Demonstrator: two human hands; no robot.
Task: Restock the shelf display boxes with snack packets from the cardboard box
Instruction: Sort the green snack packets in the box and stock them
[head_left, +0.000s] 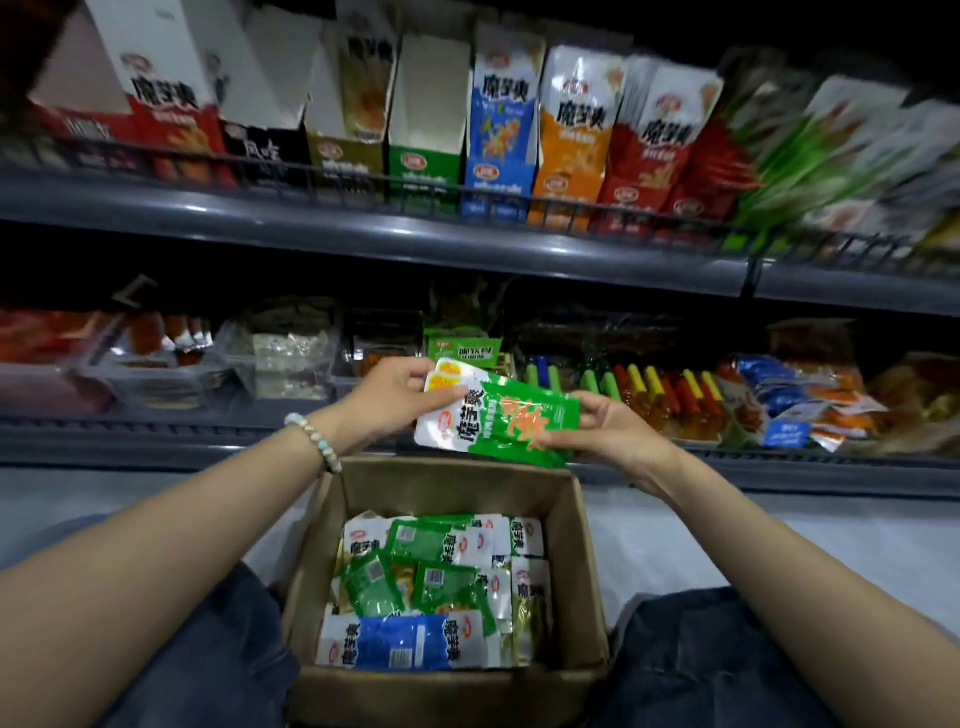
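Green and white shiny plastic is what the snack packets (498, 415) are made of. The person holds a small stack of them sideways, above the open cardboard box (587, 571) and in front of the lower shelf (156, 441). Each packet is white at one end with big black letters. The other end is green with an orange picture. Two yellow corners peek out at the back of the stack, but I cannot tell how many packets there are.

The left hand (395, 397) grips the white end, thumb on the front and fingers curled behind. The right hand (608, 426) pinches the green end between thumb and fingers. A bead bracelet (314, 434) sits on the left wrist.

The cardboard box stands between the person's knees in blue jeans (701, 660). More packets (431, 587) lie in it in a jumble, mostly green. One blue packet (395, 642) lies at the near side.

On the top shelf (363, 228) the display boxes stand in a row behind a wire rail. The green display box (423, 161) shows its white inside wall. The blue display box (498, 182) beside it has packets standing in it.

The right end of that shelf is smeared, so the packs there are hard to make out. The lower shelf is dark and fuzzy too. The near wall of the cardboard box is cut off at the bottom.
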